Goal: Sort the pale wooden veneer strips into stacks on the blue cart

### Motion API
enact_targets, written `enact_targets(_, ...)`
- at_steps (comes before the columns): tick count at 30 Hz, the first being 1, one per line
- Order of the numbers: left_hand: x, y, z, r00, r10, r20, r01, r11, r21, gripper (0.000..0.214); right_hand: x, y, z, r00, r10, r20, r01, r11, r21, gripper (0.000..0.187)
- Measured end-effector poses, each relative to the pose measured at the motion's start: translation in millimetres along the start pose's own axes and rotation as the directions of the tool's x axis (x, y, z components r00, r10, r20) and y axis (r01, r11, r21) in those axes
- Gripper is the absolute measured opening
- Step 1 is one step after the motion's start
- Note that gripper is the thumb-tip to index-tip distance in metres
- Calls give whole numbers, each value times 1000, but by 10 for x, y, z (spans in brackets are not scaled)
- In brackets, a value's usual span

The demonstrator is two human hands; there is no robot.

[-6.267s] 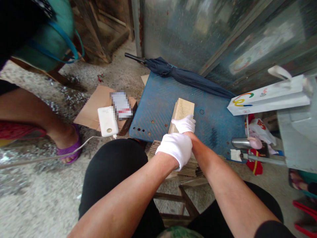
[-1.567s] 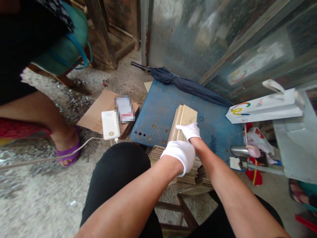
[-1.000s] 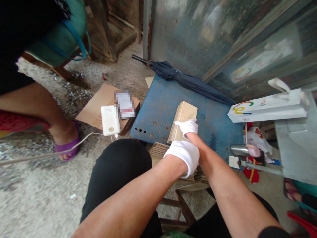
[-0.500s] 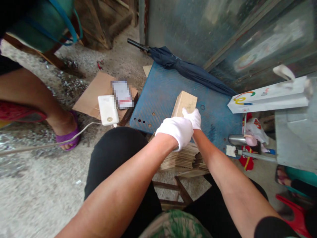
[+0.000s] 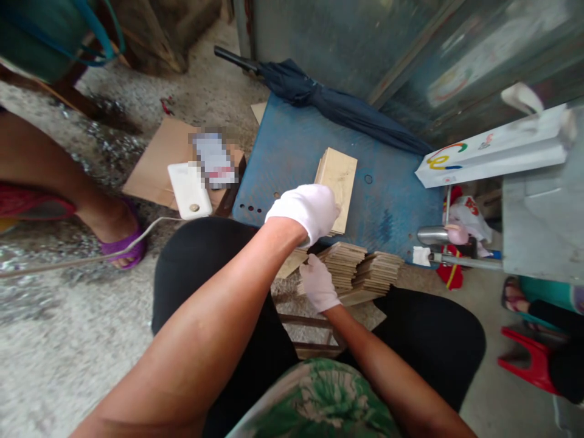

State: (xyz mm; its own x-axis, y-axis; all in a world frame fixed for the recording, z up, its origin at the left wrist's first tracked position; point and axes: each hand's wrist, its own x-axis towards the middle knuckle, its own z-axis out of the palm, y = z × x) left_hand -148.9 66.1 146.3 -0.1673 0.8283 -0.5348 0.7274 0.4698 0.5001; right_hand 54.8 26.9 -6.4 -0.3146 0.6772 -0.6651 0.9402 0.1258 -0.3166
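Note:
My left hand (image 5: 303,210), in a white glove, is closed at the left side of a small stack of pale wooden boards (image 5: 343,176) on a blue board-like surface (image 5: 383,201). Its curled fingers are partly hidden behind the back of the hand. Below the near edge of that surface, my right hand (image 5: 318,284), also white-gloved, has its fingers extended at the left end of piled thin wooden boards (image 5: 342,263). I see nothing held in it. Another pile of thin boards (image 5: 378,272) lies just to the right.
A folded dark umbrella (image 5: 337,112) lies along the far edge. A white paper bag (image 5: 493,149) stands at the right. On cardboard (image 5: 152,164) at the left are a white power bank (image 5: 188,191) and a phone (image 5: 214,161). Another person's foot (image 5: 121,237) and a cable are farther left.
My right hand has left the board stack on the blue surface and come down to the lower piles. My left hand stays at the stack. The view has shifted slightly.

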Motion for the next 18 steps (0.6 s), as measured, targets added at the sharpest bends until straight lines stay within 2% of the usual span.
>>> enact_targets(4, 44, -3, 50, 1000, -2, 3, 2, 1000, 2, 56, 111, -73, 53, 998, 42, 50, -38, 996, -84, 54)
enact_targets(9, 61, 14, 51, 1000, -10, 21, 9, 1000, 25, 55, 229, -167, -6, 991, 54, 125, -30, 981, -192, 36)
enact_targets(15, 82, 2, 79, 1000, 7, -2, -7, 1000, 1, 54, 161, -143, -21, 988, 112, 107, -83, 966, -246, 36)
enact_targets(18, 92, -3, 97, 1000, 25, -3, -25, 1000, -6, 54, 93, -53, -10, 989, 92, 112, -64, 972, -227, 32)
